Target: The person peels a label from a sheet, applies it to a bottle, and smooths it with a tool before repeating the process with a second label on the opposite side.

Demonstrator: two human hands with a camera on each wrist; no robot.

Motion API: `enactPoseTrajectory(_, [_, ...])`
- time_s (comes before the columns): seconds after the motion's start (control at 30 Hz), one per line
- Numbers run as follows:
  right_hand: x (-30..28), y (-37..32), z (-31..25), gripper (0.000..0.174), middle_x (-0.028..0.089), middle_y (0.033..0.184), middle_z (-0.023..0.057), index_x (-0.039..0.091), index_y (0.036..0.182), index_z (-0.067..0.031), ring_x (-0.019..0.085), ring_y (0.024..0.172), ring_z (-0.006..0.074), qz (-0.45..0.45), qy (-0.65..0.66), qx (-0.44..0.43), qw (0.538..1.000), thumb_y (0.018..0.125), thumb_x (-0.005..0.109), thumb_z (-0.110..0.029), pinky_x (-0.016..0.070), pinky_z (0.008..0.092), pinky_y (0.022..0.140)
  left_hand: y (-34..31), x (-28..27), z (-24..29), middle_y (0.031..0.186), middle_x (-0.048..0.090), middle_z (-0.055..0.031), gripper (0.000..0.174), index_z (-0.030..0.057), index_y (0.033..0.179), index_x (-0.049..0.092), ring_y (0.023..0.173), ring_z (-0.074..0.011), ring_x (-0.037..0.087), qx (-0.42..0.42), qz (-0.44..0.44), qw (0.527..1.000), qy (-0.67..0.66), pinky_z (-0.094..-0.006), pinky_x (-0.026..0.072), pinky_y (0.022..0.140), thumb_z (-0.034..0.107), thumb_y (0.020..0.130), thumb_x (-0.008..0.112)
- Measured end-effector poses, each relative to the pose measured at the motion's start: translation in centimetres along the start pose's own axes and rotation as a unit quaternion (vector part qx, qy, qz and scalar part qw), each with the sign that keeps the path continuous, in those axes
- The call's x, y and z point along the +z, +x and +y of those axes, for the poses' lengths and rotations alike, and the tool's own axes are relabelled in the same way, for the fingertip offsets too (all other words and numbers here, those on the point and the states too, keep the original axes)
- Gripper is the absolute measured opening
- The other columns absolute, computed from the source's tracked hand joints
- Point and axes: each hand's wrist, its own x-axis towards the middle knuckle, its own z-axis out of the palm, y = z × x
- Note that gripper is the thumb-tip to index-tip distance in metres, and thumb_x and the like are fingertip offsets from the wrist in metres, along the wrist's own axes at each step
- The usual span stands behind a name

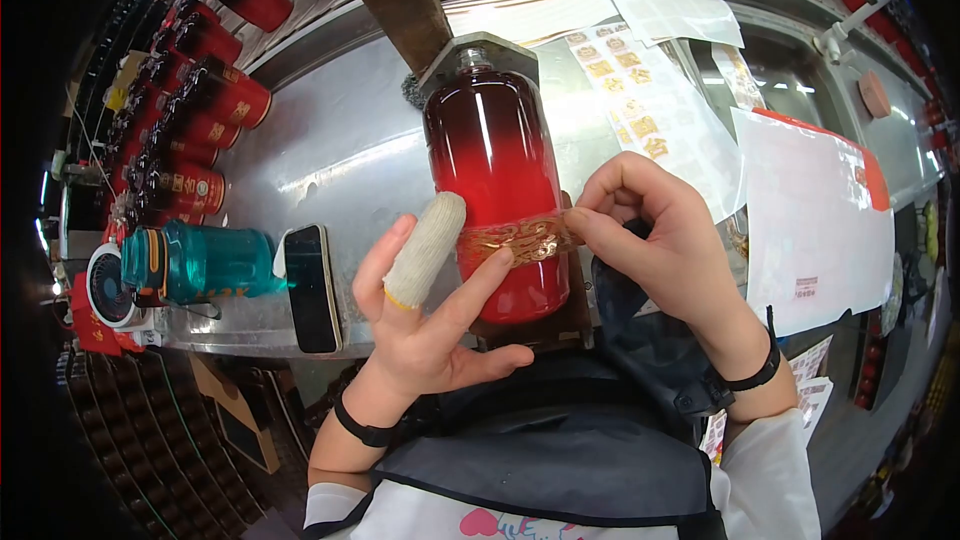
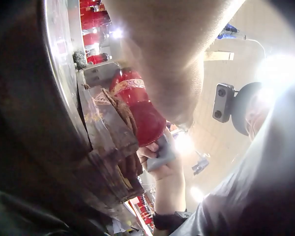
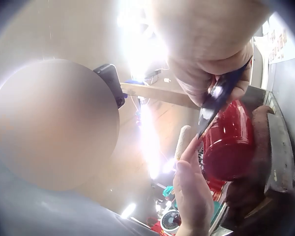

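Note:
A glossy bottle [image 1: 495, 155], dark at the neck and red below, lies on its side with its neck away from me. Across its lower part runs a clear strip with a gold scroll pattern [image 1: 530, 240]. My left hand [image 1: 425, 340] presses the strip with the index fingertip; a knitted cover [image 1: 428, 250] sheathes another finger. At the strip's right end, my right hand [image 1: 660, 235] pinches it between thumb and index finger. In the right wrist view, a dark, flat, thin piece [image 3: 219, 98] also sits in the right hand; its kind cannot be told.
The bottle lies in a cradle [image 2: 110, 120] on a metal worktop [image 1: 330, 160]. A phone [image 1: 312, 290], a teal water bottle [image 1: 215, 260] and a small fan [image 1: 110, 285] stand left. Gold decal sheets [image 1: 640, 90] and a white sheet [image 1: 815, 230] lie right. Several red bottles [image 1: 190, 140] line the left.

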Motion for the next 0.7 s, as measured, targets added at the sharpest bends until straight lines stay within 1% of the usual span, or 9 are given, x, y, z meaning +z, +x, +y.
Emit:
enactPoseTrajectory(0.1, [0.2,0.2,1.4,0.012,0.065,0.081,0.0014,0.061,0.094,-0.0014,0.06,0.073,0.0054,0.009,0.048,0.007,0.999,0.091,0.07,-0.008,0.0486,0.021,0.066,0.1,0.2,0.0,0.14,0.045,-0.0223,0.063,0.0157,0.118,0.074,0.136,-0.0387,0.03,-0.012,-0.009,1.0,-0.011,-0.0431,0.0393,0.108,0.064,0.078,0.071])
enactPoseTrajectory(0.2, [0.4,0.2,2.2,0.012,0.064,0.08,0.0008,0.061,0.096,-0.002,0.061,0.075,0.0056,0.016,0.111,0.04,0.993,0.094,0.068,-0.011,0.0479,0.0199,0.067,0.2,0.2,-0.3,0.146,0.036,-0.0287,0.071,0.0109,0.118,0.072,0.14,-0.0419,0.026,0.024,-0.027,0.999,0.013,-0.0506,0.0339,0.111,0.071,0.08,0.064])
enactPoseTrajectory(0.4, [-0.5,0.0,3.9,0.029,0.063,0.081,0.0002,0.062,0.105,-0.003,0.058,0.077,0.0064,0.023,0.148,0.075,0.986,0.106,0.05,-0.03,0.0464,0.021,0.072,0.5,0.4,-0.3,0.147,0.035,-0.0294,0.074,0.0119,0.121,0.071,0.141,-0.0427,0.026,0.005,-0.036,0.999,-0.001,-0.0513,0.0318,0.112,0.073,0.08,0.063])
enactPoseTrajectory(0.47, [-1.0,-0.1,4.4,0.036,0.063,0.079,0.0006,0.063,0.107,-0.0035,0.058,0.076,0.007,0.051,0.291,0.16,0.942,0.108,0.044,-0.034,0.0476,0.0224,0.071,0.6,0.8,-0.5,0.147,0.034,-0.0299,0.076,0.0106,0.122,0.071,0.14,-0.0434,0.027,-0.01,-0.001,1.0,-0.012,-0.0513,0.0292,0.113,0.074,0.079,0.062])
enactPoseTrajectory(0.53, [-1.4,-0.4,3.8,0.037,0.065,0.086,0.0013,0.062,0.112,-0.0037,0.06,0.08,0.0079,0.038,0.328,0.158,0.931,0.107,0.044,-0.035,0.0494,0.0233,0.073,0.7,0.4,-0.2,0.148,0.034,-0.0306,0.083,0.0077,0.126,0.067,0.14,-0.0444,0.028,-0.001,-0.019,1.0,0.02,-0.0521,0.0281,0.113,0.075,0.077,0.063])
enactPoseTrajectory(0.6, [-0.8,-0.7,2.1,0.031,0.065,0.099,0.0029,0.059,0.12,-0.0026,0.061,0.087,0.0083,0.089,0.344,0.13,0.926,0.105,0.051,-0.028,0.0505,0.0226,0.076,1.1,0.2,0.0,0.148,0.033,-0.0313,0.091,0.0048,0.131,0.063,0.139,-0.0454,0.029,0.006,-0.036,0.998,0.053,-0.053,0.027,0.113,0.077,0.075,0.064])
enactPoseTrajectory(0.63, [-0.9,-1.0,2.1,0.031,0.063,0.108,0.004,0.057,0.126,-0.0017,0.061,0.094,0.0083,0.062,0.327,0.11,0.937,0.097,0.062,-0.012,0.051,0.0231,0.08,1.5,0.2,0.2,0.147,0.032,-0.0316,0.098,0.0041,0.137,0.056,0.138,-0.0468,0.029,-0.027,-0.037,0.998,0.031,-0.0517,0.0295,0.112,0.075,0.071,0.07])
enactPoseTrajectory(0.67, [-0.8,-1.4,1.6,0.031,0.063,0.108,0.004,0.057,0.126,-0.0017,0.061,0.094,0.0083,0.065,0.33,0.109,0.936,0.097,0.062,-0.012,0.051,0.0231,0.08,1.8,0.2,0.3,0.146,0.031,-0.032,0.107,0.0035,0.143,0.049,0.138,-0.0482,0.029,-0.06,-0.038,0.997,0.009,-0.0504,0.0321,0.112,0.072,0.066,0.076])
enactPoseTrajectory(0.7, [-0.6,-1.7,0.7,0.035,0.062,0.109,0.0045,0.056,0.126,-0.0014,0.061,0.096,0.0081,0.021,0.317,0.078,0.945,0.092,0.065,-0.005,0.0511,0.0233,0.081,2.3,0.1,0.3,0.149,0.028,-0.0332,0.128,-0.0022,0.152,0.029,0.136,-0.0498,0.031,-0.069,-0.074,0.995,0.008,-0.0511,0.0332,0.11,0.065,0.059,0.085])
